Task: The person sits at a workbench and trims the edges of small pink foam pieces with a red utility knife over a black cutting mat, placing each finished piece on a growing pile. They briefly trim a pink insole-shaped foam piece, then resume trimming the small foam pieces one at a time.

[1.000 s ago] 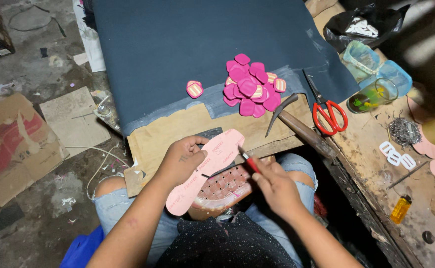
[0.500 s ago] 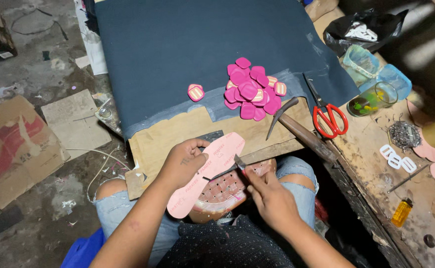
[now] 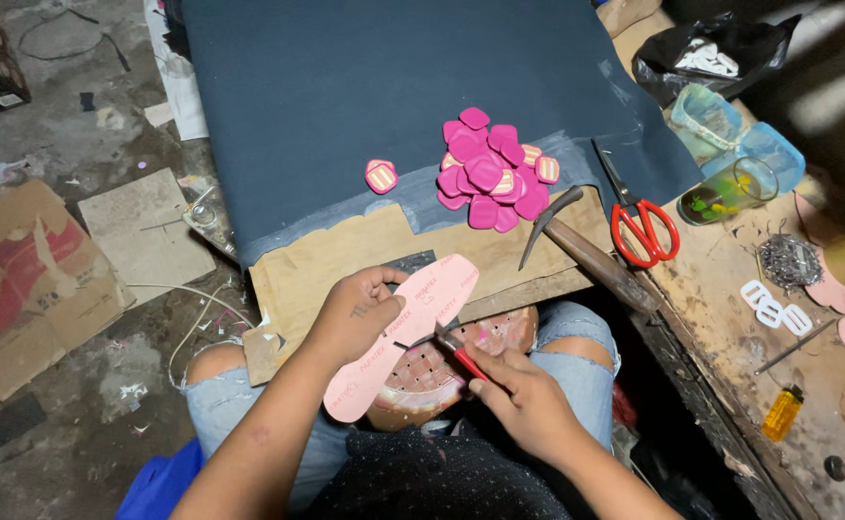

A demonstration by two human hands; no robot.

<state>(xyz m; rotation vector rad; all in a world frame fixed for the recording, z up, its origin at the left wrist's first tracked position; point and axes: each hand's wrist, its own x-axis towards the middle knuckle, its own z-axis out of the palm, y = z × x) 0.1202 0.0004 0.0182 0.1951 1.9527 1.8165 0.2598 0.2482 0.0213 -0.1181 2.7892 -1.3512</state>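
Insole first: flat pale pink foam insole (image 3: 398,337) lies over the lap, long axis running from lower left to upper right, resting on a perforated pinkish shoe form (image 3: 442,371); left hand (image 3: 355,313) clamps its middle, fingers curled around it, while right hand (image 3: 524,404), closed on a red-handled blade (image 3: 459,354), touches the tip to its right edge; glossy magenta patches (image 3: 490,171) and red scissors (image 3: 639,217) sit well apart on the bench

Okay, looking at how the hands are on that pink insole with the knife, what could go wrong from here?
The blade of the red-handled knife in the right hand works close to the left hand gripping the pink insole; a slip could cut fingers. The work also sits above the lap, so the blade might reach the knees.
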